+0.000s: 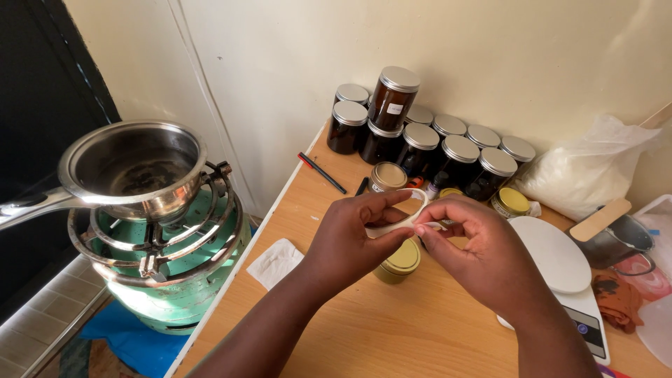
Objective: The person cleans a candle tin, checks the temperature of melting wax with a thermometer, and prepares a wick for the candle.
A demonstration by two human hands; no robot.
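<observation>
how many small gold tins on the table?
4 visible: one tin left of the jars, one by the scale, one under the hands, one mostly hidden behind the fingers. Hands may hide more.

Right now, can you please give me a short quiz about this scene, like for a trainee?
1. True or false: the saucepan stands on the wooden table.
2. What do the left hand and right hand hold together? A) a pen B) a white strip C) a spoon
3. Fill in: the small gold tin below the hands has its lid ____.

Key
1. False: it sits on the burner ring of the green gas cylinder beside the table.
2. B, the white strip.
3. On.
</observation>
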